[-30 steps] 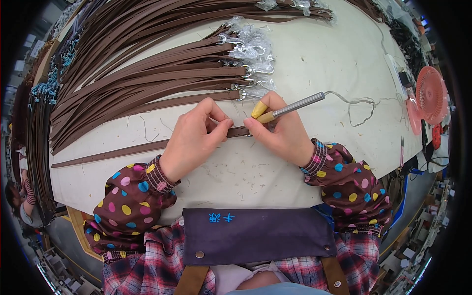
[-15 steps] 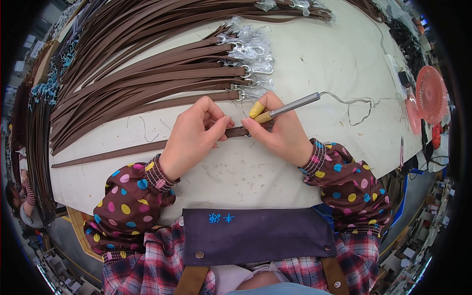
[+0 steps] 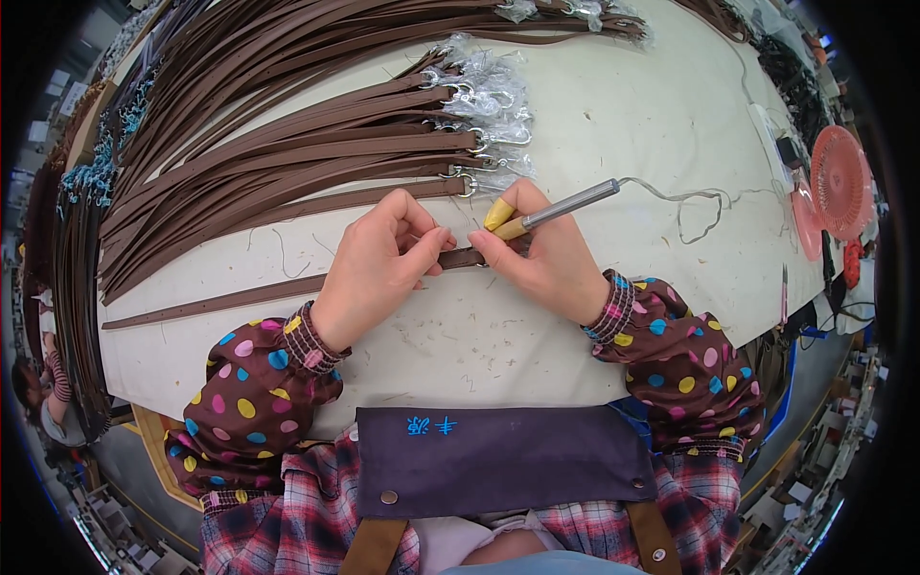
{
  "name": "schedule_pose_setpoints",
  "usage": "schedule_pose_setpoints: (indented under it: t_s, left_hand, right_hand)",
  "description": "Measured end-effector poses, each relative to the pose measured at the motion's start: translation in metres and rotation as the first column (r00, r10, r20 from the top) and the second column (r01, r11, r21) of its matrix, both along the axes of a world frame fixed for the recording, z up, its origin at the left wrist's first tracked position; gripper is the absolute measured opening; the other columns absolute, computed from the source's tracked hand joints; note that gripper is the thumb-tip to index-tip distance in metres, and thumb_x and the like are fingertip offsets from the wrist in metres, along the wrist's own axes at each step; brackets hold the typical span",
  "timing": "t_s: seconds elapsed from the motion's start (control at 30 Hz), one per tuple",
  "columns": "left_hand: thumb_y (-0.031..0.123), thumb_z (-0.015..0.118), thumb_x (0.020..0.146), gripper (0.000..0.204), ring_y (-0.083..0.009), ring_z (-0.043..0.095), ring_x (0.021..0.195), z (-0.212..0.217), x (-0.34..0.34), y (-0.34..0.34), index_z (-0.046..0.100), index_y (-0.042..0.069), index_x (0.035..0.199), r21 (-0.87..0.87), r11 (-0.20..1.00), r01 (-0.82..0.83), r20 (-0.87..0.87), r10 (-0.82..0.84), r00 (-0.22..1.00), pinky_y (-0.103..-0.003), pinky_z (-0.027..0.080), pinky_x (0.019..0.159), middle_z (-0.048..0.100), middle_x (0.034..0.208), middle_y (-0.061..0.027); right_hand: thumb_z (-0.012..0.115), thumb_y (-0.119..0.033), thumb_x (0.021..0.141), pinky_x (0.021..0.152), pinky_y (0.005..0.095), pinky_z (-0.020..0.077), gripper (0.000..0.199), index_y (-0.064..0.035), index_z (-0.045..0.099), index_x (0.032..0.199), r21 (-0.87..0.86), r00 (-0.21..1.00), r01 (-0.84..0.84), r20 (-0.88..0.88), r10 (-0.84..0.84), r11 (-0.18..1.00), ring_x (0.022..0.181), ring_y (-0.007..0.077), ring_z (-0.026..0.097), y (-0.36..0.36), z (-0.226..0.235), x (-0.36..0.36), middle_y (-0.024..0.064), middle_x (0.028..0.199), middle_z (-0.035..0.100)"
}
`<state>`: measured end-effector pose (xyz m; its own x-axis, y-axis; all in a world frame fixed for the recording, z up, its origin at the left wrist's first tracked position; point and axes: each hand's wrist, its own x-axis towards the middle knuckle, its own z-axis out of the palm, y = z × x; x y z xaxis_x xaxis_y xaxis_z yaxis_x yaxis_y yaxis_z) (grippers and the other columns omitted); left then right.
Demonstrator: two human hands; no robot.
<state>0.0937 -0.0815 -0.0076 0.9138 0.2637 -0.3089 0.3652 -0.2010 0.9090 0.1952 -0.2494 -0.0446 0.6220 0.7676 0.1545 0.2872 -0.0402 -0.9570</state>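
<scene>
A long brown strap (image 3: pixel 220 303) runs from the left across the table and under my left hand (image 3: pixel 383 261). My left hand is closed about the strap near its right end, thumb and forefinger pinched together just above it; whether a thread is between them I cannot tell. My right hand (image 3: pixel 544 257) grips a corded pen-shaped tool (image 3: pixel 581 197) with a silver shaft and yellowish front, slanting up to the right. Its tip is hidden by my fingers. A yellow finger cover (image 3: pixel 498 213) sits on that hand's forefinger. The right thumb reaches the strap's end.
Bundled brown straps (image 3: pixel 287 144) with metal clasps in clear plastic (image 3: pixel 494 96) lie at the far left. The tool's grey cord (image 3: pixel 704 196) loops across the pale table (image 3: pixel 623 125) toward a white power strip (image 3: pixel 767 144). A pink fan (image 3: pixel 840 182) stands at the right edge.
Almost nothing differs. The tool has shifted very slightly to the left in my right hand, while the left hand keeps its place on the strap.
</scene>
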Motion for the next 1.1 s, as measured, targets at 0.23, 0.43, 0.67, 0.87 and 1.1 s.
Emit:
schedule_pose_setpoints:
  t_s: [0.23, 0.43, 0.67, 0.87, 1.1]
  left_hand:
    - [0.013, 0.060, 0.092, 0.018, -0.0077, 0.062, 0.066, -0.0011, -0.0004, 0.0003, 0.048, 0.000, 0.086, -0.006, 1.000, 0.001, 0.014, -0.001, 1.000, -0.022, 0.049, 0.052, 0.067, 0.084, -0.0069]
    - [0.013, 0.059, 0.092, 0.018, -0.0076, 0.062, 0.067, 0.0004, 0.0002, 0.0001, 0.048, 0.001, 0.087, -0.003, 1.000, 0.005, 0.005, -0.005, 1.000, -0.022, 0.049, 0.052, 0.067, 0.084, -0.0067]
    - [0.015, 0.059, 0.093, 0.018, -0.0064, 0.061, 0.069, 0.0027, -0.0002, 0.0018, 0.048, 0.002, 0.089, -0.053, 0.999, -0.005, -0.014, 0.004, 1.000, -0.020, 0.049, 0.053, 0.066, 0.087, -0.0055]
    - [0.015, 0.059, 0.093, 0.017, -0.0058, 0.060, 0.069, 0.0032, 0.0003, 0.0007, 0.048, 0.003, 0.090, -0.055, 0.998, -0.007, -0.025, 0.005, 1.000, -0.020, 0.048, 0.053, 0.066, 0.087, -0.0047]
    - [0.015, 0.058, 0.093, 0.016, -0.0053, 0.059, 0.069, 0.0024, 0.0007, 0.0000, 0.048, 0.003, 0.090, -0.060, 0.998, -0.007, -0.024, 0.005, 1.000, -0.020, 0.047, 0.053, 0.066, 0.087, -0.0042]
  right_hand:
    - [0.067, -0.012, 0.086, 0.051, 0.0251, 0.0423, 0.027, -0.0028, 0.043, 0.088, 0.013, 1.000, 0.007, 0.017, -0.008, 1.000, 0.057, 0.0104, 0.053, 0.0006, -0.0011, -0.0004, 0.0063, 0.069, 0.056]
    - [0.068, -0.012, 0.086, 0.051, 0.0249, 0.0419, 0.027, -0.0030, 0.043, 0.088, 0.013, 1.000, 0.012, 0.015, -0.012, 1.000, 0.057, 0.0100, 0.052, 0.0004, -0.0007, -0.0002, 0.0059, 0.069, 0.056]
    - [0.067, -0.012, 0.086, 0.051, 0.0242, 0.0409, 0.027, -0.0033, 0.042, 0.088, 0.029, 1.000, 0.010, -0.010, -0.010, 1.000, 0.057, 0.0083, 0.050, 0.0003, -0.0014, -0.0001, 0.0044, 0.068, 0.054]
    - [0.068, -0.012, 0.086, 0.051, 0.0247, 0.0413, 0.027, -0.0033, 0.042, 0.088, 0.029, 1.000, 0.007, 0.023, -0.008, 1.000, 0.057, 0.0093, 0.051, 0.0005, -0.0014, -0.0001, 0.0050, 0.069, 0.055]
    - [0.067, -0.013, 0.086, 0.051, 0.0254, 0.0417, 0.027, -0.0031, 0.042, 0.088, 0.014, 1.000, 0.006, 0.027, -0.007, 1.000, 0.057, 0.0106, 0.053, -0.0001, -0.0012, 0.0004, 0.0060, 0.069, 0.056]
